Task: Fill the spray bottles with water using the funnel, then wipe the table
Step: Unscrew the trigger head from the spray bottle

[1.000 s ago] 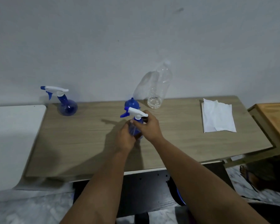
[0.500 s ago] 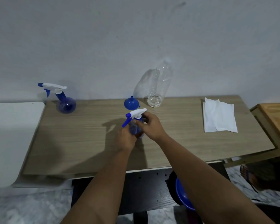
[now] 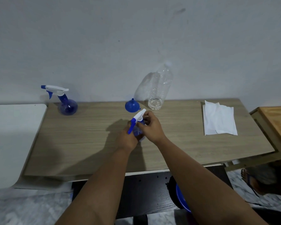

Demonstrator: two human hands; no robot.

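Note:
A small blue spray bottle stands at the middle of the wooden table. My left hand wraps around its body. My right hand grips its white trigger head, whose blue nozzle points down-left. A blue funnel lies mouth-down just behind it. A clear plastic water bottle with a little water in it stands against the wall. A second blue spray bottle with its head on stands at the table's far left. A white cloth lies flat at the right.
A white surface adjoins the table on the left and a wooden stand on the right. A blue basin sits on the floor under the table. Another person's foot shows at the lower right.
The trigger head has turned under my right hand: its nozzle swung from pointing left to pointing down-left toward me. My left hand kept hold of the bottle's body.

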